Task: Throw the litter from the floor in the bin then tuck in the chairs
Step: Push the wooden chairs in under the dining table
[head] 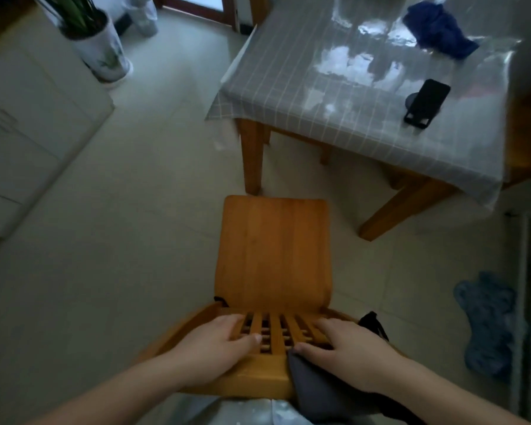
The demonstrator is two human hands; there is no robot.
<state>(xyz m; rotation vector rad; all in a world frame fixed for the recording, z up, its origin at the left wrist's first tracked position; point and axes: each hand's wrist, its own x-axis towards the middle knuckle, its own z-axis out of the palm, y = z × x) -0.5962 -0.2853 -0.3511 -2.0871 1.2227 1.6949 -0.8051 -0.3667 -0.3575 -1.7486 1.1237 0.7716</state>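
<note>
A wooden chair (272, 250) stands in front of me with its seat facing the table (292, 96), a short gap away from the table's near legs. My left hand (218, 345) grips the top of the chair's slatted backrest on the left. My right hand (350, 348) grips the backrest on the right, over a dark grey cloth (316, 391) draped on it. No litter shows on the floor in this view, and no bin can be made out for certain.
The table has a grey checked cover under clear plastic, with a black phone (426, 104) and a blue cloth (439, 29) on it. A potted plant (97, 41) stands far left beside a white cabinet (34, 124). A blue mat (485, 320) lies at right.
</note>
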